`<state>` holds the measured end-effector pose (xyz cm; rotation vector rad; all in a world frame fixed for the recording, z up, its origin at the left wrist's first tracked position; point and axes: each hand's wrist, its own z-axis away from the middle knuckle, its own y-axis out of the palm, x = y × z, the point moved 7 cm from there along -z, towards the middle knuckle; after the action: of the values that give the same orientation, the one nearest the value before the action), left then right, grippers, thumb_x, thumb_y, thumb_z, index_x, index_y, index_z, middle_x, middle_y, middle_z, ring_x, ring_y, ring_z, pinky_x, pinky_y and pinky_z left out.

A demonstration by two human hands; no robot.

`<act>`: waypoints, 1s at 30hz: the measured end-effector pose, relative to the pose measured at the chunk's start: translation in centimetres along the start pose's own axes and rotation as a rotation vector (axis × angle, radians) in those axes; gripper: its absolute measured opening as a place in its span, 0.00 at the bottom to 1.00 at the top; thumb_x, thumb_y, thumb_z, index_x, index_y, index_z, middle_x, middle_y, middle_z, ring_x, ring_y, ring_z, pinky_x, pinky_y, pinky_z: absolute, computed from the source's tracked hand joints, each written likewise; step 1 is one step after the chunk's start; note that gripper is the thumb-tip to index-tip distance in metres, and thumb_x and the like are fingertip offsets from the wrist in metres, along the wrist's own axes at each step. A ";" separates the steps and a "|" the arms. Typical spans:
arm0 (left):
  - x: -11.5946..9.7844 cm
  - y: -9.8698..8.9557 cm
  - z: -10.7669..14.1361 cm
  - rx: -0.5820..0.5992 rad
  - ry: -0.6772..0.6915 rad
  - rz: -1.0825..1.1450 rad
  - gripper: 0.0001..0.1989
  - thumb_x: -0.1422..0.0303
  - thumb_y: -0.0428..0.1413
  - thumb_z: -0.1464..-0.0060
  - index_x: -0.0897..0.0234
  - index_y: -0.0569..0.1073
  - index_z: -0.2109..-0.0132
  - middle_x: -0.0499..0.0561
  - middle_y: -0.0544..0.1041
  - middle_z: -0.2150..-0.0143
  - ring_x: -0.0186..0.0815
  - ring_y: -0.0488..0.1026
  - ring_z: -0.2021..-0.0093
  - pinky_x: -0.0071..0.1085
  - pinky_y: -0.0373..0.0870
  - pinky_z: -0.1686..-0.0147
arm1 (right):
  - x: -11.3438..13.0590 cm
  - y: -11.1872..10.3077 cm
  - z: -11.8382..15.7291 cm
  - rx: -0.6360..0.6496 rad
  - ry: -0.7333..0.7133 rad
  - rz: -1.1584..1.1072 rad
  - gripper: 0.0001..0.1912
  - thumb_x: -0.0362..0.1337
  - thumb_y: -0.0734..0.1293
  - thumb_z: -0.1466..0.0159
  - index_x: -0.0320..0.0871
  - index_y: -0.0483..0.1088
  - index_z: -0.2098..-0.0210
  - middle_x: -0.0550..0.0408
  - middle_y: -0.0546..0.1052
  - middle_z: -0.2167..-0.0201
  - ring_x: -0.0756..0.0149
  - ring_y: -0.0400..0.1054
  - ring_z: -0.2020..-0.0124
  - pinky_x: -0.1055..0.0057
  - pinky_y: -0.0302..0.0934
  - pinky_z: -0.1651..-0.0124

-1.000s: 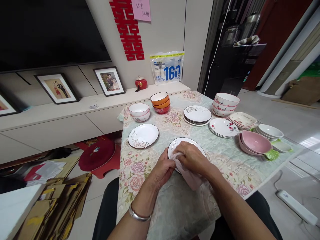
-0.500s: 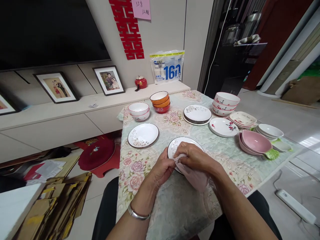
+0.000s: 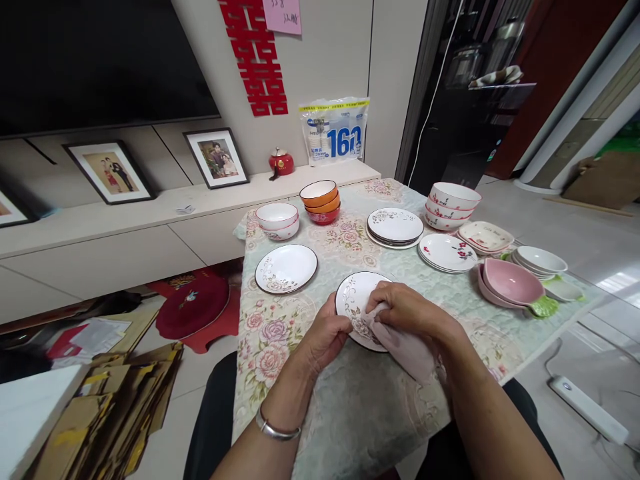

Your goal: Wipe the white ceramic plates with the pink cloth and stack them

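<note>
The left hand (image 3: 323,339) pinches the held plate (image 3: 356,297) at its 8 o'clock rim, at 4 o'clock from the second plate (image 3: 287,269), while the right hand (image 3: 411,310), fingers pinching the cloth (image 3: 407,350), has shifted toward 3 o'clock, exposing more pattern and suggesting wiping progresses rightward.

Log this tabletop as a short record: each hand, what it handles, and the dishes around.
left hand: grips the left edge of the near plate
right hand: holds a pale cloth against that plate's right side
near plate: white, dark rim, floral print
beyond it, left: single plate
far left: white bowls; orange bowls on a red bowl
beyond it, right: dark-rimmed stack; red-flowered plates
far right: pink bowls, one inside another
surface: floral tablecloth
</note>
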<state>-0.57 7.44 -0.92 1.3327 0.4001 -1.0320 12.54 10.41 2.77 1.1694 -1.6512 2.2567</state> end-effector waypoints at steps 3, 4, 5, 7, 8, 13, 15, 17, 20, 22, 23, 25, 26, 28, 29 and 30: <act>0.0 0.1 0.0 0.001 0.001 -0.002 0.37 0.84 0.51 0.74 0.65 0.71 0.50 0.52 0.78 0.58 0.43 0.73 0.55 0.31 0.67 0.60 | -0.4 -0.5 -0.1 -0.096 0.065 0.044 0.14 0.26 0.64 0.47 0.45 0.77 0.66 0.54 0.76 0.62 0.64 0.68 0.61 0.71 0.57 0.58; 0.0 0.0 0.0 0.001 -0.001 -0.004 0.37 0.84 0.50 0.74 0.65 0.71 0.50 0.52 0.78 0.58 0.43 0.73 0.55 0.31 0.67 0.60 | -0.4 -0.7 -0.1 -0.131 0.078 0.062 0.15 0.26 0.63 0.47 0.45 0.77 0.65 0.53 0.76 0.62 0.64 0.68 0.60 0.71 0.57 0.58; 0.0 0.0 0.0 0.001 0.000 -0.008 0.37 0.84 0.50 0.74 0.65 0.71 0.50 0.52 0.78 0.58 0.42 0.73 0.55 0.31 0.67 0.60 | -0.4 -0.8 -0.2 -0.160 0.087 0.080 0.15 0.25 0.63 0.46 0.45 0.77 0.64 0.53 0.75 0.61 0.64 0.68 0.60 0.71 0.56 0.58; -0.1 0.1 -0.1 0.015 0.005 -0.013 0.37 0.84 0.50 0.74 0.65 0.71 0.50 0.51 0.78 0.59 0.42 0.73 0.56 0.31 0.67 0.60 | -0.2 -0.8 -0.4 -0.197 0.100 0.117 0.16 0.25 0.62 0.45 0.44 0.77 0.62 0.51 0.75 0.61 0.64 0.67 0.60 0.71 0.56 0.58; -0.1 0.1 -0.1 0.023 0.010 -0.016 0.37 0.84 0.50 0.74 0.65 0.71 0.50 0.51 0.78 0.59 0.42 0.73 0.56 0.31 0.67 0.60 | -0.1 -0.8 -0.6 -0.211 0.109 0.139 0.16 0.25 0.62 0.44 0.43 0.76 0.61 0.50 0.75 0.60 0.64 0.67 0.60 0.71 0.56 0.58; 0.0 -0.2 -0.2 0.006 0.007 -0.031 0.37 0.84 0.50 0.74 0.65 0.72 0.50 0.51 0.78 0.60 0.41 0.73 0.58 0.30 0.67 0.62 | 0.8 -0.6 -1.1 -0.261 0.114 0.217 0.12 0.28 0.62 0.37 0.41 0.75 0.59 0.48 0.74 0.60 0.62 0.67 0.58 0.71 0.56 0.55; 0.1 -0.3 -0.3 -0.004 0.004 -0.033 0.38 0.83 0.50 0.74 0.65 0.72 0.49 0.51 0.78 0.60 0.41 0.73 0.58 0.29 0.67 0.63 | 0.9 -0.5 -1.2 -0.274 0.099 0.221 0.11 0.29 0.62 0.36 0.40 0.75 0.58 0.47 0.74 0.60 0.62 0.67 0.57 0.70 0.56 0.54; 0.1 -0.3 -0.3 0.005 0.006 -0.028 0.39 0.84 0.50 0.74 0.64 0.72 0.48 0.51 0.78 0.59 0.40 0.73 0.58 0.29 0.67 0.63 | 0.8 -0.4 -1.3 -0.287 0.089 0.217 0.11 0.30 0.62 0.36 0.40 0.75 0.57 0.47 0.74 0.59 0.62 0.67 0.56 0.70 0.56 0.53; 0.1 -0.2 -0.4 0.023 0.008 -0.018 0.39 0.84 0.49 0.74 0.64 0.72 0.47 0.51 0.78 0.58 0.40 0.73 0.57 0.29 0.66 0.62 | 0.4 -0.3 -1.5 -0.297 0.082 0.200 0.12 0.31 0.62 0.35 0.40 0.75 0.55 0.47 0.74 0.58 0.61 0.67 0.54 0.70 0.56 0.52; 0.2 -0.3 -0.5 0.021 0.007 -0.015 0.39 0.84 0.50 0.74 0.64 0.72 0.48 0.50 0.78 0.59 0.40 0.73 0.58 0.29 0.66 0.62 | 0.2 -0.2 -1.6 -0.299 0.087 0.196 0.12 0.32 0.62 0.35 0.41 0.75 0.55 0.47 0.74 0.58 0.61 0.67 0.55 0.70 0.56 0.52; 0.2 -0.3 -0.5 0.019 0.007 -0.014 0.38 0.84 0.50 0.74 0.64 0.72 0.48 0.50 0.78 0.60 0.40 0.73 0.58 0.29 0.66 0.62 | 0.0 -0.2 -1.7 -0.300 0.092 0.196 0.12 0.32 0.62 0.35 0.41 0.75 0.54 0.47 0.74 0.58 0.61 0.67 0.55 0.70 0.56 0.52; 0.2 -0.3 -0.5 0.019 0.009 -0.016 0.37 0.84 0.49 0.74 0.65 0.72 0.50 0.50 0.78 0.60 0.39 0.73 0.59 0.29 0.66 0.63 | -0.2 -0.1 -1.7 -0.303 0.101 0.195 0.12 0.33 0.63 0.35 0.42 0.75 0.54 0.48 0.74 0.59 0.62 0.67 0.56 0.70 0.57 0.53; 0.2 -0.3 -0.5 0.018 0.008 -0.018 0.37 0.84 0.49 0.74 0.65 0.72 0.50 0.50 0.78 0.61 0.39 0.72 0.59 0.29 0.66 0.63 | -0.2 -0.1 -1.7 -0.306 0.102 0.193 0.12 0.33 0.63 0.35 0.42 0.75 0.54 0.48 0.74 0.59 0.62 0.67 0.56 0.70 0.57 0.53; 0.2 -0.3 -0.5 0.010 0.002 -0.023 0.36 0.84 0.50 0.74 0.65 0.72 0.51 0.50 0.78 0.61 0.39 0.72 0.60 0.29 0.66 0.64 | -0.3 -0.1 -1.7 -0.315 0.096 0.184 0.12 0.33 0.63 0.35 0.42 0.75 0.54 0.48 0.73 0.60 0.62 0.67 0.57 0.70 0.57 0.54; 0.2 -0.4 -0.5 0.006 -0.003 -0.025 0.37 0.84 0.50 0.74 0.65 0.72 0.50 0.50 0.78 0.61 0.39 0.72 0.60 0.29 0.66 0.64 | -0.3 -0.1 -1.7 -0.319 0.090 0.176 0.12 0.33 0.63 0.36 0.42 0.75 0.54 0.48 0.73 0.60 0.62 0.67 0.57 0.70 0.57 0.54; 0.3 -0.4 -0.5 0.003 -0.006 -0.027 0.37 0.84 0.50 0.74 0.65 0.72 0.50 0.50 0.78 0.61 0.38 0.72 0.61 0.29 0.66 0.64 | -0.3 -0.1 -1.7 -0.324 0.082 0.168 0.12 0.33 0.63 0.36 0.42 0.75 0.54 0.48 0.73 0.60 0.62 0.67 0.56 0.70 0.57 0.54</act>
<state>-0.56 7.87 -1.47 1.3300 0.4130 -1.0596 11.91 12.04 2.49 0.8812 -2.0502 1.9874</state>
